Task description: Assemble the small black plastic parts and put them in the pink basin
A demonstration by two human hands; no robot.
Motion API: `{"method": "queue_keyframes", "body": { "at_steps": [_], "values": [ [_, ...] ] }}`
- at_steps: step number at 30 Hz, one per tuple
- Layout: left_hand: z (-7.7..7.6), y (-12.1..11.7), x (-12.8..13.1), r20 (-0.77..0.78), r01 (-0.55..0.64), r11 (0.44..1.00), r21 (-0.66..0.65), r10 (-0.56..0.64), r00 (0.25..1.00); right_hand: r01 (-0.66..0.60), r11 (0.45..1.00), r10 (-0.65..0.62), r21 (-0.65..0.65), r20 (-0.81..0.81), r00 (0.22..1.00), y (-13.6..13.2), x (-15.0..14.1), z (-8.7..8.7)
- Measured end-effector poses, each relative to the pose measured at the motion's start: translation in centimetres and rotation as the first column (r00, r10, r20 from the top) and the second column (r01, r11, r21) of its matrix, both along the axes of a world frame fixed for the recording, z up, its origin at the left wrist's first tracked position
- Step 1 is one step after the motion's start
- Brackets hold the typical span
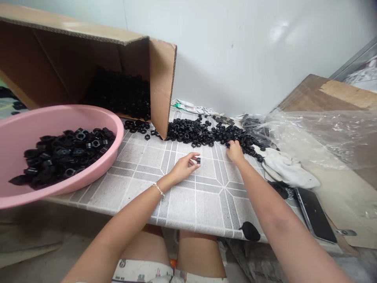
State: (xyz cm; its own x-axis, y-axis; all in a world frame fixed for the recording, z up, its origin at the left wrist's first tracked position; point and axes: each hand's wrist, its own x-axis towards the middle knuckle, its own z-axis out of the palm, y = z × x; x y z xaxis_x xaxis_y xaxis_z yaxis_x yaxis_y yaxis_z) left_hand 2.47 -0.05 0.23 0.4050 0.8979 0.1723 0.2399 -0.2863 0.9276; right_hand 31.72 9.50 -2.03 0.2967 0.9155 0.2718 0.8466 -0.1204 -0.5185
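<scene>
Left hand: pinches small black plastic ring.
Right hand: at heap of black rings, back edge of grey plaid table; grip unclear.
Picking: seemingly the step; next calls for fingertip precision.

Checked tabletop, black rings, cardboard box, phone

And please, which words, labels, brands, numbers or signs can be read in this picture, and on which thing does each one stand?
Readable text: none.
Crumpled white wrapper by the wall: coloured print, too small to read.
Dark material below the table: faint marks, perhaps letters, too blurred to read.
Shorts: printed motifs, too small to make out.
Smartphone: dark screen, no legible text.
Black rings: no legible marking.
</scene>
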Motion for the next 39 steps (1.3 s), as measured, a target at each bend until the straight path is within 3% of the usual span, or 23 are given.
{"method": "queue_keyframes", "body": {
  "at_steps": [4, 6, 7, 9, 10, 12, 15, 17, 20, 25, 27, 29, 35, 39],
  "values": [
    [0.1, -0.1, 0.0, 0.026, -0.027, 0.999, -0.039, 0.028, 0.999, 0.053, 0.997, -0.045, 0.053, -0.141, 0.989, -1.2, -0.5, 1.2],
    [0.1, -0.1, 0.0, 0.034, -0.036, 0.998, -0.059, 0.038, 0.999, 0.079, 0.994, -0.051, 0.072, -0.327, 0.943, -2.4, -2.2, 1.9],
    [0.1, 0.0, 0.1, 0.045, -0.035, 0.997, -0.064, 0.038, 0.998, 0.068, 0.994, -0.021, 0.083, -0.471, 0.882, -3.3, -3.4, 2.2],
    [0.1, 0.2, 0.1, 0.084, -0.023, 0.998, -0.065, 0.029, 0.996, -0.070, 0.987, 0.154, 0.145, -0.725, 0.671, -5.4, -6.4, 2.6],
    [0.0, 0.3, 0.2, 0.106, -0.017, 0.998, -0.067, 0.025, 0.994, -0.168, 0.968, 0.247, 0.184, -0.791, 0.560, -6.6, -8.0, 2.7],
    [-0.3, 0.5, 0.1, 0.144, -0.012, 0.997, -0.075, 0.023, 0.989, -0.258, 0.940, 0.312, 0.225, -0.874, 0.372, -8.8, -10.8, 2.7],
    [-0.7, 0.9, 0.0, 0.201, 0.003, 0.995, -0.100, 0.018, 0.979, -0.221, 0.936, 0.317, 0.276, -0.931, 0.180, -10.6, -13.1, 2.4],
    [-0.9, 1.1, 0.0, 0.253, 0.032, 0.991, -0.128, 0.001, 0.968, -0.163, 0.937, 0.329, 0.310, -0.938, 0.110, -10.9, -13.2, 2.1],
    [-1.0, 1.2, 0.1, 0.304, 0.063, 0.987, -0.148, -0.016, 0.953, -0.122, 0.939, 0.339, 0.323, -0.928, 0.152, -10.8, -12.8, 1.8],
    [-0.9, 0.6, 0.3, 0.288, 0.097, 0.989, -0.115, -0.060, 0.956, -0.251, 0.918, 0.395, 0.307, -0.759, 0.518, -11.4, -13.5, 1.8],
    [-0.9, 0.4, 0.2, 0.279, 0.108, 0.990, -0.092, -0.079, 0.957, -0.289, 0.899, 0.438, 0.330, -0.675, 0.593, -11.7, -13.8, 1.9],
    [-0.9, 0.3, 0.2, 0.273, 0.114, 0.990, -0.087, -0.086, 0.958, -0.309, 0.884, 0.468, 0.352, -0.664, 0.582, -11.8, -13.9, 1.9],
    [-0.5, 0.6, 0.1, 0.244, 0.092, 0.986, -0.137, -0.057, 0.968, -0.349, 0.872, 0.477, 0.342, -0.754, 0.451, -11.6, -13.7, 1.7],
    [0.2, 0.6, -0.3, 0.173, 0.065, 0.992, -0.111, -0.046, 0.984, -0.367, 0.871, 0.475, 0.328, -0.755, 0.452, -11.6, -13.7, 1.6]
  ]
}}
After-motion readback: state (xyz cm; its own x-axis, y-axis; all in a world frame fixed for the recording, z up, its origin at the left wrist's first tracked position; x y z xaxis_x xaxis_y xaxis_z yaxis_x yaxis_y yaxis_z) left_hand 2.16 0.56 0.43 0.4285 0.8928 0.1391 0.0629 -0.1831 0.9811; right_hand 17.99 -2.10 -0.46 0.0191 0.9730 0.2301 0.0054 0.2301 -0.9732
